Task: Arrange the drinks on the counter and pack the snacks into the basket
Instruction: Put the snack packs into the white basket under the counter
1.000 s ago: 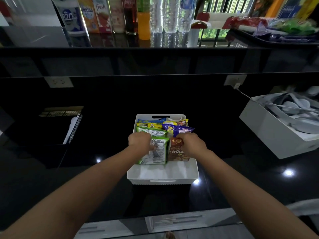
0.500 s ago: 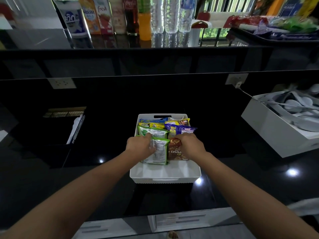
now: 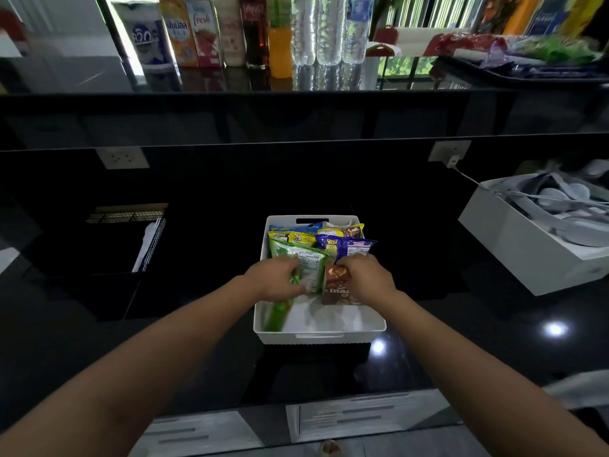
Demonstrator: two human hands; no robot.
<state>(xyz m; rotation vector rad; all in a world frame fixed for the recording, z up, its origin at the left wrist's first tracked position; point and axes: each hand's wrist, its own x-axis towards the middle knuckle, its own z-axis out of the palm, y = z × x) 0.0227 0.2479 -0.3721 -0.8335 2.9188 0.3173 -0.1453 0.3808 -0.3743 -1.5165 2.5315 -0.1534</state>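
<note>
Left fingers (image 3: 294,271) gripping green packet (image 3: 311,258), right fingers (image 3: 346,267) pinching brown packet (image 3: 336,290), white basket (image 3: 329,332)

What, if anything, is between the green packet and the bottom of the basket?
Nothing visible. The left hand grips the green packet already inside the basket, and the floor in front of it looks bare. The brown packet, held by the right hand, stands beside it, not under it.

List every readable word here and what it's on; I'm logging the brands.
"fresh": pink carton.
"Coca-Cola": dark bottle.
Thai lettering on orange carton and brown snack pack: too blurred to read.
Print on green snack pack: too small.
</note>
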